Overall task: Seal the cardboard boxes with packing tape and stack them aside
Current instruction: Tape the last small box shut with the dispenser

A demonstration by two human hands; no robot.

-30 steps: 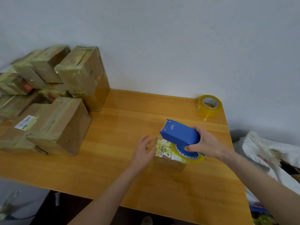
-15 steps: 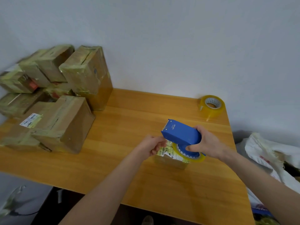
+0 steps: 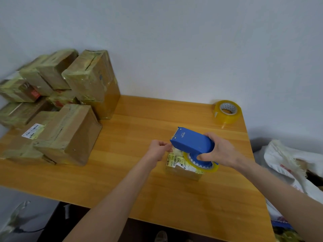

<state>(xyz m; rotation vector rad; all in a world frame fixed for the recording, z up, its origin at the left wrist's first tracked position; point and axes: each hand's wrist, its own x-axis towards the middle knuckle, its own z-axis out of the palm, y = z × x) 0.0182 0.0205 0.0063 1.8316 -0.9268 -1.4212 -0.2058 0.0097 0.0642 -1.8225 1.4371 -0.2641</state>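
Head view is giving me both bare hands working over the wooden table (image 3: pixel 132 186). The right hand (image 3: pixel 222 151) is wrapping its fingers and thumb round the blue tape dispenser (image 3: pixel 191 141), clamping it firmly and holding it tilted just above the small cardboard box (image 3: pixel 182 170), with the yellowish loaded roll (image 3: pixel 212 169) hanging at the box's right edge. The left hand (image 3: pixel 157 151) is sitting with its fingers curled, thumb and forefinger pressing together on what I am reading as the tape end (image 3: pixel 172 148) at the dispenser's front mouth. The small box is lying flat near the middle of the table, a printed label showing on its top face, partly hidden by the dispenser. I am seeing a spare tape roll (image 3: pixel 227 111) standing at the far right corner, well apart from the hands. Sealed boxes (image 3: pixel 70 130) are piling up at the table's left end against the wall, several wrapped in glossy tape. A white bag (image 3: pixel 286 161) is slumping beside the table on the right
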